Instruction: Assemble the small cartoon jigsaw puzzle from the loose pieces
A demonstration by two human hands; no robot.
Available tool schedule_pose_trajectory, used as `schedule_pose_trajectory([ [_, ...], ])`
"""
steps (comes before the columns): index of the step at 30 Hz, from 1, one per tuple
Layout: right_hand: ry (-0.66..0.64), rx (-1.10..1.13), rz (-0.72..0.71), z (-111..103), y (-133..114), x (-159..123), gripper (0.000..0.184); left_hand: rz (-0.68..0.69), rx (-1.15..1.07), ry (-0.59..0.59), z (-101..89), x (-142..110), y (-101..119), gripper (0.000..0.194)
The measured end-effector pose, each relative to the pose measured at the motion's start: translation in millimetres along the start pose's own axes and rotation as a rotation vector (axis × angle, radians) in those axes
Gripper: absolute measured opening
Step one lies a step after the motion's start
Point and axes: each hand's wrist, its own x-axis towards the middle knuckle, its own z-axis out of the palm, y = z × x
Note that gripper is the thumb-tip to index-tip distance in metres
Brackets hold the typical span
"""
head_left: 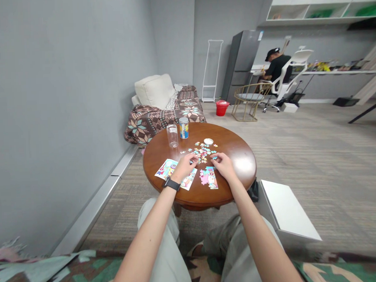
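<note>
From our head cam, a small patch of joined jigsaw pieces sits on the round wooden surface, and most of the loose jigsaw pieces lie scattered in a heap beyond it. Our left hand rests on a picture card, its fingers curled toward the heap. Our right hand has its fingers bent down at the heap's edge; we can't tell if either hand holds a piece. The clear glass looks empty, and the small white dish looks bare from here.
</note>
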Motion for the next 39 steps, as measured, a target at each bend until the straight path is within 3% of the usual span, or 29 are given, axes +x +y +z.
schedule_pose_trajectory([
  [30, -0.035, -0.013, -0.077, -2.6, -1.7, 0.8, 0.021, -0.043, -0.028, -0.073, 1.1, -0.8, -2.1, 0.007],
  [39, 0.020, 0.062, 0.041, -0.6, -0.7, 1.3, 0.024, -0.065, -0.062, -0.049, -1.5, -3.3, 5.7, 0.008],
])
